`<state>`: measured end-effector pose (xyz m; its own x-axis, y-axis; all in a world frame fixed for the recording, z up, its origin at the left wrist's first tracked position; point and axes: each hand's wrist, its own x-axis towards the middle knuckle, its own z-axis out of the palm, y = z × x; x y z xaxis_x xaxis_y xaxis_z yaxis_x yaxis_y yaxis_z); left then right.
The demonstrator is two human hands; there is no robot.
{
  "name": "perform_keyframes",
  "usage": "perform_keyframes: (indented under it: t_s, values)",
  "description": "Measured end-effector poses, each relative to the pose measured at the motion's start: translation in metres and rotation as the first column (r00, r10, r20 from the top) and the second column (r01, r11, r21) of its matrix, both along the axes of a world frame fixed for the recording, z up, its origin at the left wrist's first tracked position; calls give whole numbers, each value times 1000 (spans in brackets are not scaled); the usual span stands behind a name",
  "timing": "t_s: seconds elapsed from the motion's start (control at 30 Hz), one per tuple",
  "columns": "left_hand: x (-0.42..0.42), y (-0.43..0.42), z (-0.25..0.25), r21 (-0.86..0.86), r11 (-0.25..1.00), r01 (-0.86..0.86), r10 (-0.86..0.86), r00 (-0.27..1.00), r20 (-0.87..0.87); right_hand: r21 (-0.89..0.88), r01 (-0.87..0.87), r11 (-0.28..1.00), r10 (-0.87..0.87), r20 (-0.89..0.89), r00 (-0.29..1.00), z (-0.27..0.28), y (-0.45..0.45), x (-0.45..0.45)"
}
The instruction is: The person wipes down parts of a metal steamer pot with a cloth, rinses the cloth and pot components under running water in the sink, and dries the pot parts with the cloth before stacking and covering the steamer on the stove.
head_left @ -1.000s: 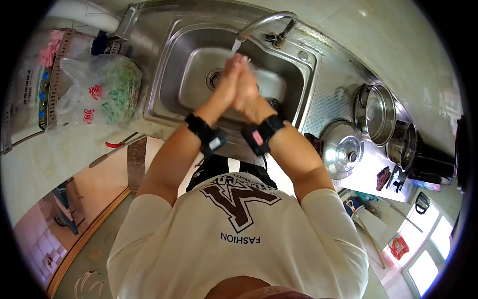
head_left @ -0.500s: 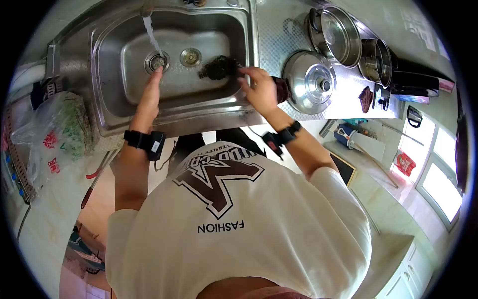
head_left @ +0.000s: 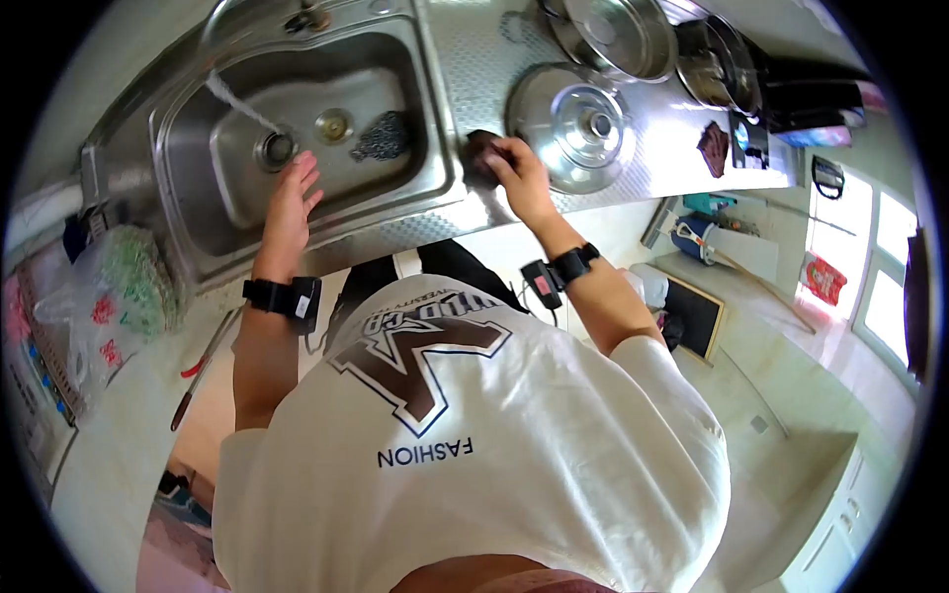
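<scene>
My left hand (head_left: pixel 288 206) is over the front of the steel sink (head_left: pixel 227 188), its fingers stretched and apart, holding nothing. Near its fingertips, running water (head_left: pixel 237 101) falls toward the left drain (head_left: pixel 276 150). A dark mesh scouring pad (head_left: pixel 384 137) lies in the sink, to the right of the second drain (head_left: pixel 334 126). On the counter right of the sink, my right hand (head_left: pixel 521 180) has its fingers closed on a dark brown cloth (head_left: pixel 480 158). Beside that hand rests a round metal pot lid (head_left: pixel 563 127).
Metal pots (head_left: pixel 618 40) stand behind the lid. Another brown cloth (head_left: pixel 714 149) lies farther right on the counter. To the left are a plastic bag with greens (head_left: pixel 129 287) and a red-handled knife (head_left: pixel 203 361). A broom (head_left: pixel 751 277) leans at the right.
My right hand has gone from beside the scouring pad at the sink's right edge to the brown cloth on the counter. My left hand's fingers have spread. The whole view has shifted.
</scene>
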<state>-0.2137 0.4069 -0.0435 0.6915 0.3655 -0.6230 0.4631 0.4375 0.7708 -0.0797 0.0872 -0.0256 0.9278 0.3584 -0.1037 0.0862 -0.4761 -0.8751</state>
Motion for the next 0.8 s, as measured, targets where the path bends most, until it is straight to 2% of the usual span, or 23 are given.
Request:
perform_keyframes:
  t_s: [0.03, 0.07, 0.1, 0.13, 0.2, 0.27, 0.3, 0.33, 0.4, 0.43, 0.47, 0.5, 0.53, 0.57, 0.63, 0.67, 0.7, 0.73, 0.77, 0.8]
  values:
    - [6, -14, 12, -87, 996, 10, -8, 1000, 21, 235, 86, 968, -23, -259, 966, 14, 12, 1]
    - [13, -28, 23, -169, 985, 22, -15, 999, 43, 437, 222, 872, 24, -490, 871, 21, 27, 2]
    - [22, -46, 33, -244, 968, 53, -30, 995, 95, 501, 241, 831, 81, -539, 839, 11, 40, 0]
    - [29, -60, 39, -242, 967, 77, -51, 992, 112, 562, 261, 785, 144, -575, 806, 2, 54, 1]
    - [47, -88, 46, -422, 896, 136, -23, 965, 261, 486, 145, 862, 250, -655, 713, 26, 78, -4]
    - [57, -90, 39, -415, 888, 196, -76, 954, 289, 500, -56, 864, 323, -465, 824, 41, 78, -5]
    - [59, -85, 36, -337, 925, 176, -93, 964, 249, 593, -76, 802, 351, -363, 863, 39, 73, 1]
    - [60, -80, 32, -252, 955, 153, -102, 973, 207, 590, -68, 805, 334, -355, 873, 40, 55, 14]
    - [55, -64, 21, -119, 992, 33, -14, 986, 163, 218, -153, 964, 192, -171, 967, 63, 1, 47]
    - [47, -53, 15, -113, 993, 41, -22, 986, 164, 229, -17, 973, 0, 74, 997, 36, -27, 69]
    - [40, -41, 9, -170, 984, -52, 74, 989, 126, 156, 120, 980, -126, 29, 992, 43, -64, 93]
    - [34, -35, 10, -217, 964, -152, 173, 981, 84, 84, 251, 964, -250, -16, 968, 49, -101, 117]
    - [28, -37, 19, -198, 967, -159, 177, 981, 80, -43, 384, 923, -347, 342, 873, 25, -145, 145]
    - [21, -41, 32, -220, 959, -178, 198, 978, 70, -147, 484, 862, -362, 490, 793, -9, -199, 175]
    - [11, -43, 42, -256, 938, -233, 251, 967, 39, -350, 553, 756, -341, 511, 789, -40, -284, 217]
    - [4, -40, 33, -227, 938, -263, 277, 960, 33, -402, 550, 732, -368, 447, 816, -62, -326, 235]
    - [-7, -31, 19, -314, 917, -247, 265, 964, 15, -540, 524, 658, -267, 483, 834, -87, -364, 251]
    - [-18, -21, 11, -393, 888, -238, 259, 966, 0, -835, 325, 445, 24, 374, 927, -95, -399, 265]
    - [-21, -23, 7, -467, 845, -261, 299, 954, 8, -973, 154, 170, 317, 202, 927, -102, -434, 277]
    - [-13, -35, 21, -436, 872, -224, 247, 969, -4, -973, 196, 118, 408, 228, 884, -120, -466, 291]
